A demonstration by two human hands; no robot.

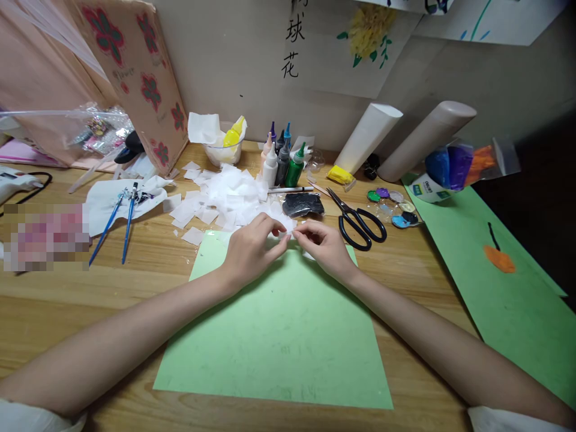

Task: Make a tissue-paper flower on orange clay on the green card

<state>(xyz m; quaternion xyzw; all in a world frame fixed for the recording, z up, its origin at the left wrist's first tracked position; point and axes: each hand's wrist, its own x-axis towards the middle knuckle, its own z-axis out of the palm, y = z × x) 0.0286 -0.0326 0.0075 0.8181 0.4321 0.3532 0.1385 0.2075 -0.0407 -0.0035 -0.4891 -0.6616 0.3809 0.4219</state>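
Observation:
My left hand (pixel 254 247) and my right hand (pixel 324 245) meet at the far edge of a light green paper sheet (pixel 279 336) on the wooden table. Both pinch a small white tissue square (pixel 288 231) between thumb and fingers. Just beyond my hands lies a heap of white tissue squares (pixel 225 201). Black-handled scissors (pixel 357 222) lie to the right of my right hand.
Several small paint bottles (pixel 282 162) stand behind the heap, with a plastic cup (pixel 224 150) holding a yellow bottle. Two blue brushes (pixel 117 219) rest on a white cloth at left. Paint pots (pixel 396 207), two paper rolls (pixel 396 141) and a green sheet (pixel 504 288) sit at right.

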